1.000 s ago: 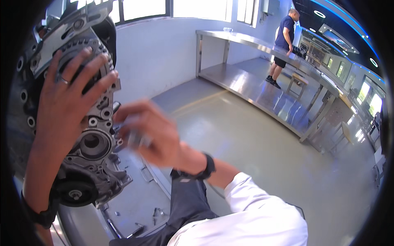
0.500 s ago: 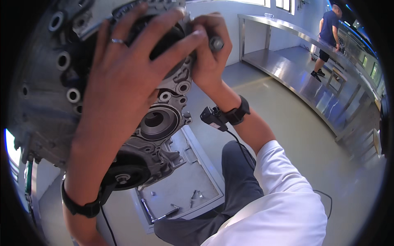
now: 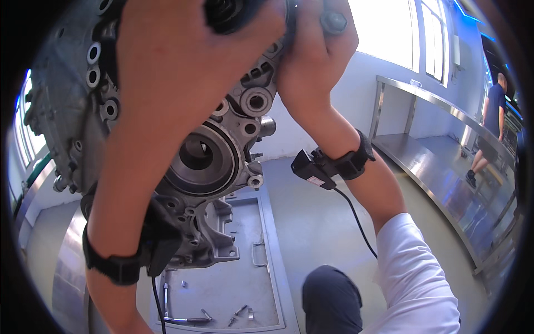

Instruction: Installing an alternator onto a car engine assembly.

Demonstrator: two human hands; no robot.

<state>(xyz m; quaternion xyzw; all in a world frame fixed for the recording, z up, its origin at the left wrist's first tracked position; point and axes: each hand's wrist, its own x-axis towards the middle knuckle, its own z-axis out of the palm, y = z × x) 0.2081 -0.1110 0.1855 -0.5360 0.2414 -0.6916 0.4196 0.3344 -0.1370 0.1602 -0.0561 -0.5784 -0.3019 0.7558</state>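
My left hand [image 3: 183, 53] reaches up over the top of a grey metal engine [image 3: 72, 117], its back toward me. One finger stretches right toward my other hand, beside a black round part [image 3: 225, 8]; the other fingertips are cut off by the upper edge. Closed next to it, my right hand [image 3: 311, 67] has a bolt [image 3: 334, 23] sticking out between its curled fingers, head outward. What its fingertips touch is hidden. Below my hands the engine's front shows a large round bore [image 3: 203, 158] and several bolt holes.
Beneath the engine lies a grey tray [image 3: 281, 278] with a ratchet wrench [image 3: 189, 320] and several small metal pieces. A steel bench [image 3: 423, 161] stands at the right, with a person [image 3: 492, 117] behind it. Cabled black wrist devices [image 3: 314, 170] are strapped to my forearms.
My view has tilted up and come closer to the engine, so both hands sit higher in it. The bolt stays in my right hand. The person at the right appears farther right.
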